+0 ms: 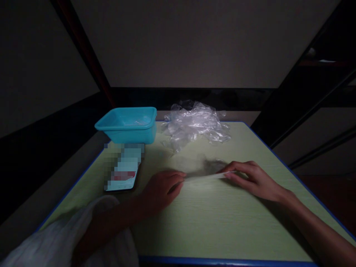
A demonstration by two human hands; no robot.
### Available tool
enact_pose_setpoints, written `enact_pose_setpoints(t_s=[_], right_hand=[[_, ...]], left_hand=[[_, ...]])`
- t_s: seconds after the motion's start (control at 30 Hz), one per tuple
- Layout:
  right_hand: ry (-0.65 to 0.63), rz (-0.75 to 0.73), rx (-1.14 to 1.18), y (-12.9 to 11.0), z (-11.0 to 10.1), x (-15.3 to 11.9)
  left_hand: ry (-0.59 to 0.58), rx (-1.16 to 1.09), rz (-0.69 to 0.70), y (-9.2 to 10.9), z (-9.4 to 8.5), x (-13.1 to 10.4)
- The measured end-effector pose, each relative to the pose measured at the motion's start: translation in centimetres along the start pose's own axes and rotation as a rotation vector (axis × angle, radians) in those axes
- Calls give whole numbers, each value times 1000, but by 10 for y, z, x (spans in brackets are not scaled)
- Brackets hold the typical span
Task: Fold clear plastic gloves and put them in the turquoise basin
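Both grips pinch one seemingly clear plastic sheet (204,177): left hand (162,187), right hand (251,180).

We see our left hand (162,189) and right hand (254,180) resting on the pale green, blue-edged table (222,230), with a thin clear plastic sheet (205,174) stretched between them, pinched at either end. Just left of the left hand lies a flat phone (124,168). Beyond the phone, farther from that hand, stands a turquoise rectangular plastic tub (128,124). Right of the tub, behind both hands, sits a crumpled heap of clear plastic film (196,124). A white cloth (63,233) lies near the left forearm.
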State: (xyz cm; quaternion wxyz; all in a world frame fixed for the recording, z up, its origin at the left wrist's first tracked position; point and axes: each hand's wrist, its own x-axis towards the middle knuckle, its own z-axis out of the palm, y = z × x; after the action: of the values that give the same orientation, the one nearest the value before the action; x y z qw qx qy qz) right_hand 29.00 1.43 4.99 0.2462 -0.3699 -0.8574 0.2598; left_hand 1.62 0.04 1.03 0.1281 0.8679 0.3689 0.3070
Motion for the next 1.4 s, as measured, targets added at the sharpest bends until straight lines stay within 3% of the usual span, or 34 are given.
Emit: enact_pose_setpoints(t_s=[0.2, 0.3, 0.4, 0.5, 0.63, 0.77, 0.93, 1.17, 1.4], right_hand=[[-40, 167, 356, -14, -12, -3], [-98, 175, 594, -19, -14, -4], [-149, 171, 832, -20, -10, -4], [-198, 247, 1038, -17, -2, -2], [-177, 441, 1115, -6, 5, 4], [-151, 511, 1005, 9, 7, 9], [-139, 435, 873, 21, 14, 12], [-57, 343, 737, 22, 23, 15], [-1, 385, 673, 23, 21, 15]], left_hand=[[-49, -265, -100, 17, -17, 3], [-217, -580, -186, 29, -28, 4], [-329, -1009, -351, 37, -31, 3], [-255, -1274, -569, 37, -28, 4], [-111, -1240, -782, 27, -23, 12], [-132, -1029, -893, 15, -21, 17], [-258, -899, -965, 10, -17, 18], [-317, -825, -969, 7, -13, 20], [-394, -804, -769, 2, -12, 11]])
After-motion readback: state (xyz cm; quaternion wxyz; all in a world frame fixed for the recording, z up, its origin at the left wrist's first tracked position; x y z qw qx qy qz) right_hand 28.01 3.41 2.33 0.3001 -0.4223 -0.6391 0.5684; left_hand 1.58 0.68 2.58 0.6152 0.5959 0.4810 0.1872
